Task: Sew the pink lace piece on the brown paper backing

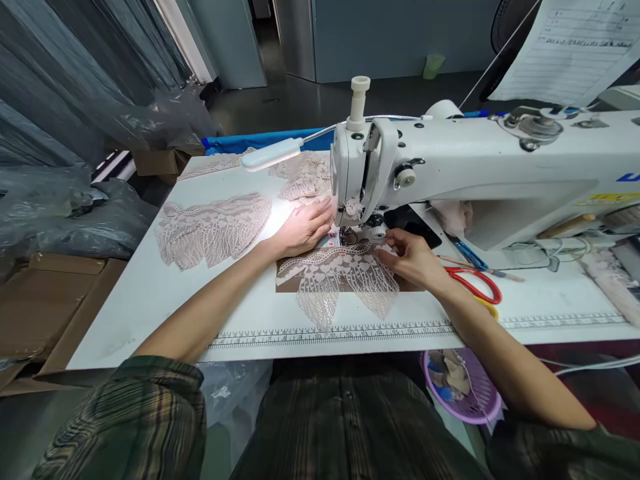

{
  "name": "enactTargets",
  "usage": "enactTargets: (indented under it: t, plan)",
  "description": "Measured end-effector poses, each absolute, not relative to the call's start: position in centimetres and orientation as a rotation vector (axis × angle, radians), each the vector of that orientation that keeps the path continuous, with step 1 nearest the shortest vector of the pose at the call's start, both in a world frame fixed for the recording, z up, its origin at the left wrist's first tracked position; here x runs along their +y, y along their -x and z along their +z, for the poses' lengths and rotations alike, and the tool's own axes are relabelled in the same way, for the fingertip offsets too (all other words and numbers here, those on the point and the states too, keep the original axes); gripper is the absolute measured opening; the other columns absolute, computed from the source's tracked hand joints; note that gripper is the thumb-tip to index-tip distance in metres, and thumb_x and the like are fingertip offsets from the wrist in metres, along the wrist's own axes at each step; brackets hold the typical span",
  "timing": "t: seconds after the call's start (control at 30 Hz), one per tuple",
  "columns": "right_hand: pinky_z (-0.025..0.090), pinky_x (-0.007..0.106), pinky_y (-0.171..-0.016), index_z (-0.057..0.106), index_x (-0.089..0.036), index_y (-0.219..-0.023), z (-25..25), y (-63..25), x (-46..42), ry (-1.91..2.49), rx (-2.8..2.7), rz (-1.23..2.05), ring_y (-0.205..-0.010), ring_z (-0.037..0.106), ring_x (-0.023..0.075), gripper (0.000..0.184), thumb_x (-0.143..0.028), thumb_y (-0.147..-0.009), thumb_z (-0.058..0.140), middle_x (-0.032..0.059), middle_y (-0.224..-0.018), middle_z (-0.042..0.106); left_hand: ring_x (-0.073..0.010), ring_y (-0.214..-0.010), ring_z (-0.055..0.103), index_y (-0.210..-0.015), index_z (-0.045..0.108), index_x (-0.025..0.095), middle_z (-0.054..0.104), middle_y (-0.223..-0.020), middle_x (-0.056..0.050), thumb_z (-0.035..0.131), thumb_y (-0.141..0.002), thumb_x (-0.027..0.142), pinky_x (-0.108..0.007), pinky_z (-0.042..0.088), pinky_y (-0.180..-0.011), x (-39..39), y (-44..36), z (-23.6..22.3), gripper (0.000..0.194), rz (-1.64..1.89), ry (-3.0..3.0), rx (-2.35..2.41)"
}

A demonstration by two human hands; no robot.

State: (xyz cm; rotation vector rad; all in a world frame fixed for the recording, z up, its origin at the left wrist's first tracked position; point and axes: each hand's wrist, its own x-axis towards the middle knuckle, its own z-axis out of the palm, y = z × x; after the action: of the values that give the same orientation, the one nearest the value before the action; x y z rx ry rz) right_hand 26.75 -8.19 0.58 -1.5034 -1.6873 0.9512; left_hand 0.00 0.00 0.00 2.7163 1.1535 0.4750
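A pale pink lace piece [345,267] with pointed scallops lies under the needle area of the white sewing machine [450,153], its points hanging toward the table's front edge. My left hand [305,227] rests flat, fingers stretched out, on the work just left of the presser foot [347,235]. To the right of the foot, my right hand [407,253] pinches the lace's upper edge between thumb and fingers. Another lace piece [215,227] lies flat on the left of the table, and more lace [303,173] is spread behind my left hand.
Red-handled scissors [475,283] and a blue tool [469,253] lie right of my right hand. A ruler strip [325,335] runs along the front edge. Below hangs a purple basket [465,393] with scraps. A lamp [273,155] reaches over the table; a cardboard box [60,307] stands left.
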Motion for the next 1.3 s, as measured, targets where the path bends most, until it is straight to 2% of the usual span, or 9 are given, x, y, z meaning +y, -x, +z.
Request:
enactTargets:
  t: [0.13,0.33,0.43,0.53,0.63,0.9,1.1,1.2,1.3]
  plan:
    - [0.051,0.028,-0.066,0.065,-0.015,-0.108,0.3,-25.8,-8.9,1.278,-1.372,1.268,-0.077,0.064,0.0152,0.044,-0.036,-0.070,0.073,0.0067,-0.098,0.070,-0.0239,-0.119,0.058,-0.119,0.063,0.020,0.057,-0.136,-0.014,0.045,-0.097,0.036,-0.042,0.052,-0.095,-2.5,1.4,0.7,0.033,0.790,-2.584,1.128]
    - [0.058,0.031,-0.078,0.062,-0.015,-0.115,0.8,-21.9,-10.2,1.215,-1.216,1.421,-0.087,0.068,0.0167,0.052,-0.038,-0.071,0.078,0.0094,-0.103,0.070,-0.0142,-0.065,0.064,-0.083,0.065,0.017,0.070,-0.082,-0.007,0.054,-0.093,0.042,-0.028,0.051,-0.055,-7.7,2.3,1.5,0.029,0.841,-2.149,1.090]
    - [0.059,0.031,-0.079,0.058,-0.016,-0.123,1.0,-19.9,-10.2,1.098,-1.213,1.532,-0.093,0.067,0.0175,0.060,-0.040,-0.073,0.079,0.0094,-0.106,0.068,-0.0158,-0.063,0.065,-0.096,0.057,0.017,0.069,-0.083,-0.007,0.049,-0.093,0.055,-0.026,0.049,-0.049,-8.6,2.3,1.7,0.039,0.675,-1.683,0.999]
    - [0.059,0.030,-0.068,0.058,-0.017,-0.127,1.0,-19.7,-9.7,1.074,-1.423,1.621,-0.083,0.068,0.0168,0.054,-0.047,-0.083,0.069,0.0076,-0.098,0.069,-0.0145,-0.061,0.061,-0.119,0.049,0.017,0.063,-0.078,-0.001,0.056,-0.088,0.059,-0.025,0.045,-0.049,-8.6,2.3,2.1,0.053,0.552,-1.566,1.032]
    - [0.055,0.031,-0.068,0.066,-0.016,-0.115,0.7,-21.2,-9.1,1.237,-1.819,1.265,-0.074,0.065,0.0163,0.035,-0.041,-0.093,0.056,0.0053,-0.083,0.068,-0.0112,-0.056,0.050,-0.127,0.048,0.017,0.051,-0.068,0.006,0.069,-0.081,0.048,-0.022,0.034,-0.049,-8.9,2.0,2.3,0.060,0.493,-1.752,1.208]
    - [0.048,0.049,-0.093,0.067,-0.018,-0.122,-0.6,-23.3,-9.2,0.996,-2.599,0.232,-0.105,0.053,0.0294,0.036,-0.018,-0.089,0.051,0.0160,-0.110,0.060,-0.0102,-0.055,0.050,-0.128,0.050,0.015,0.061,-0.075,0.002,0.059,-0.088,0.033,-0.022,0.038,-0.051,-9.7,0.5,1.2,0.044,0.728,-2.114,1.385]
    - [0.049,0.044,-0.090,0.070,-0.021,-0.113,-1.8,-23.3,-8.8,0.951,-2.446,0.257,-0.098,0.054,0.0251,0.029,-0.022,-0.092,0.051,0.0121,-0.102,0.059,-0.0192,-0.083,0.061,-0.091,0.066,0.021,0.063,-0.093,-0.006,0.065,-0.088,0.046,-0.032,0.053,-0.067,-8.5,2.8,5.4,0.025,1.429,-2.503,1.771]
    - [0.050,0.043,-0.091,0.071,-0.020,-0.113,-2.4,-23.4,-8.7,0.917,-2.369,0.294,-0.097,0.055,0.0244,0.028,-0.023,-0.093,0.051,0.0121,-0.102,0.059,-0.0269,-0.110,0.058,-0.109,0.065,0.024,0.063,-0.114,-0.009,0.072,-0.084,0.047,-0.040,0.055,-0.085,-7.2,4.0,8.6,0.035,1.690,-2.500,1.846]
    - [0.050,0.045,-0.091,0.072,-0.020,-0.112,-2.7,-23.4,-8.7,0.900,-2.345,0.292,-0.098,0.056,0.0249,0.028,-0.024,-0.093,0.051,0.0124,-0.102,0.060,-0.0249,-0.103,0.062,-0.122,0.061,0.023,0.064,-0.117,-0.009,0.060,-0.093,0.046,-0.043,0.053,-0.090,-5.2,4.7,10.5,0.038,1.530,-2.556,1.771]
